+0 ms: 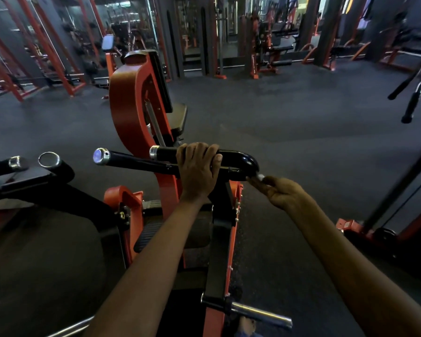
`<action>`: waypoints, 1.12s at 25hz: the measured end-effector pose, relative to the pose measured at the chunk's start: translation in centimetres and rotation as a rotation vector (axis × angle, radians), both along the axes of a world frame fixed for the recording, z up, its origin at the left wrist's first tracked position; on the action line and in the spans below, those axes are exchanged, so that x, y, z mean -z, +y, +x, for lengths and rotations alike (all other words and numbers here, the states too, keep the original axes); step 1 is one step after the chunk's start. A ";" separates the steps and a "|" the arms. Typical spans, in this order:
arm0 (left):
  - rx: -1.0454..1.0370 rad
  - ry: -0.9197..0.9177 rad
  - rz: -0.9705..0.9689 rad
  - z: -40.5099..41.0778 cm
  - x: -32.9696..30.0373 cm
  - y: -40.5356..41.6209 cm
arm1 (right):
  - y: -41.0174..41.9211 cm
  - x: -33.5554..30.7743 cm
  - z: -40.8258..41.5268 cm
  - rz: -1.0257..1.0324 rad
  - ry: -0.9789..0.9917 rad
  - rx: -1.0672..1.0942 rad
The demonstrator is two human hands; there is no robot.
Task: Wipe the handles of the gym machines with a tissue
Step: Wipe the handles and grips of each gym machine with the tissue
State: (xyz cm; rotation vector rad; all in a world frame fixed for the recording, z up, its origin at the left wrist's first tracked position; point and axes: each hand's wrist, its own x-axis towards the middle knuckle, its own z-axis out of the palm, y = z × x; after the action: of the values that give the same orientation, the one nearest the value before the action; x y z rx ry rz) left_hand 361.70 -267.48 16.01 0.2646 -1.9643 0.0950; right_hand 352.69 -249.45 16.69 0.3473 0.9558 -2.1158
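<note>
An orange and black gym machine stands in front of me. Its curved black handle [238, 158] with a chrome end cap runs across the middle of the view. My left hand [198, 169] grips this handle from above, fingers curled over the bar. My right hand [281, 193] is at the handle's right bend and pinches a small white tissue [261, 177] against the underside of the bar. A second black handle [131, 162] with a chrome cap lies just left and below the first. Most of the tissue is hidden by my fingers.
Two more black handles [51, 162] with chrome caps are at the far left. A chrome weight peg [263, 313] sticks out near the bottom. A cable attachment with black grips [410, 103] hangs at the upper right. Orange racks line the back, with dark rubber floor between.
</note>
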 end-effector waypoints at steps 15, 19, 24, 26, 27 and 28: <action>0.026 -0.069 0.009 0.8 0.1 0.2 | -5.7 1.5 3.5 -0.199 -0.362 0.184; 0.024 -0.064 0.022 0.8 0.0 0.3 | -6.4 -0.2 3.4 -0.418 -0.511 0.321; 0.024 -0.062 0.014 0.8 0.3 0.2 | -8.7 0.1 2.8 -0.295 -0.434 0.402; 0.034 -0.038 0.014 0.8 0.4 0.2 | -8.7 0.4 2.6 -0.312 -0.460 0.462; 0.037 -0.036 0.009 0.7 0.4 0.1 | -8.8 0.9 2.9 -0.301 -0.410 0.438; 0.038 -0.039 0.005 0.5 0.2 0.1 | -9.3 1.9 2.9 -0.259 -0.336 0.386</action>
State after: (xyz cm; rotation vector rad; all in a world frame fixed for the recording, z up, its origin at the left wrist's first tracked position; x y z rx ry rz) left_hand 362.24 -267.41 15.80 0.2303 -2.0077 0.0713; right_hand 355.61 -258.73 14.75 0.7747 0.4365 -2.3880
